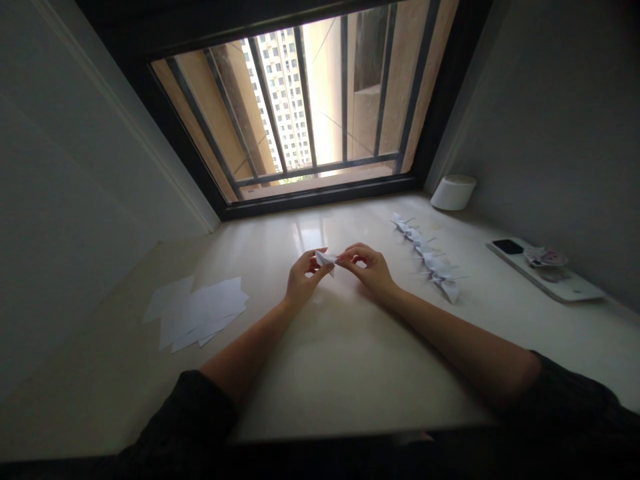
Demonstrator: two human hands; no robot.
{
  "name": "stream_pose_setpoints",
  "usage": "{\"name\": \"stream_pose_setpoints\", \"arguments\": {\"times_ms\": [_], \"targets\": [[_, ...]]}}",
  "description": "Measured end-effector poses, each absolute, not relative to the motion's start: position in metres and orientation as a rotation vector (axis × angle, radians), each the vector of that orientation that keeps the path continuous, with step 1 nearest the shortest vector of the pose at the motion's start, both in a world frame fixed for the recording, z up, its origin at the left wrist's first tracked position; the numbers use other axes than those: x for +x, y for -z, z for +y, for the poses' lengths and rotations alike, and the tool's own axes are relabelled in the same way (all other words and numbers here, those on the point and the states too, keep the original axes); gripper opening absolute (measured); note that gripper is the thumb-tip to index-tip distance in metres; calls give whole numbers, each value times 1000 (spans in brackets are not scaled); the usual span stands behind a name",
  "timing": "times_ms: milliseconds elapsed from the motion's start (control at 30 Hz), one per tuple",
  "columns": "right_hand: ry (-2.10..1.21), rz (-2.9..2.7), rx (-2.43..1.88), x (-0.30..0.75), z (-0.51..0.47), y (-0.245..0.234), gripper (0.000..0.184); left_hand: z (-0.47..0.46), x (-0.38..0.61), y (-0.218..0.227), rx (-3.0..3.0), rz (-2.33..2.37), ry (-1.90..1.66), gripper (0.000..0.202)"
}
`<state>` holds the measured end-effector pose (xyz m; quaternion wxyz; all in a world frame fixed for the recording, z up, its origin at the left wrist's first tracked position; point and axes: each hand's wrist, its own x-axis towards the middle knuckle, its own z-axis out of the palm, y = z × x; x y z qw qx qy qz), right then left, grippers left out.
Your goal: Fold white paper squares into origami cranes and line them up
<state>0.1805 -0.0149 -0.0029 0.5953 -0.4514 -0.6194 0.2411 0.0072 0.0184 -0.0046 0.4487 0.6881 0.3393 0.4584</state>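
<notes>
A small folded white paper piece (pixel 325 258) is held between both hands just above the pale stone sill (pixel 350 360). My left hand (pixel 301 279) pinches its left end with curled fingers. My right hand (pixel 367 265) pinches its right end, fingers closed. Both forearms reach in from the bottom, in dark sleeves.
Several loose white sheets (pixel 197 312) lie fanned at the left. A row of several folded paper cranes (pixel 430 260) runs along the right. A white round container (pixel 453 192) stands at the back right corner, a white tray with a phone (pixel 545 270) further right. A barred window (pixel 310 107) lies ahead.
</notes>
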Motion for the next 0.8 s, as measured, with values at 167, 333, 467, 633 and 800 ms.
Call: {"name": "stream_pose_setpoints", "arguments": {"times_ms": [167, 333, 467, 633, 800], "targets": [[-122, -1707, -1048, 181, -23, -4, 18, 16, 9, -1, 1733, 820, -1031, 42], [33, -1861, -1025, 185, -22, 4, 46, 9, 9, -6, 1876, 792, -883, 39], [52, -1896, -1057, 187, -20, 7, 45, 8, 8, -4, 1920, 840, -869, 35], [9, -1775, -1094, 190, -17, 4, 22, 14, 9, -2, 1848, 797, -953, 36], [-119, -1619, -1078, 192, -15, 1, 14, 22, 8, 5, 1730, 765, -983, 36]]}}
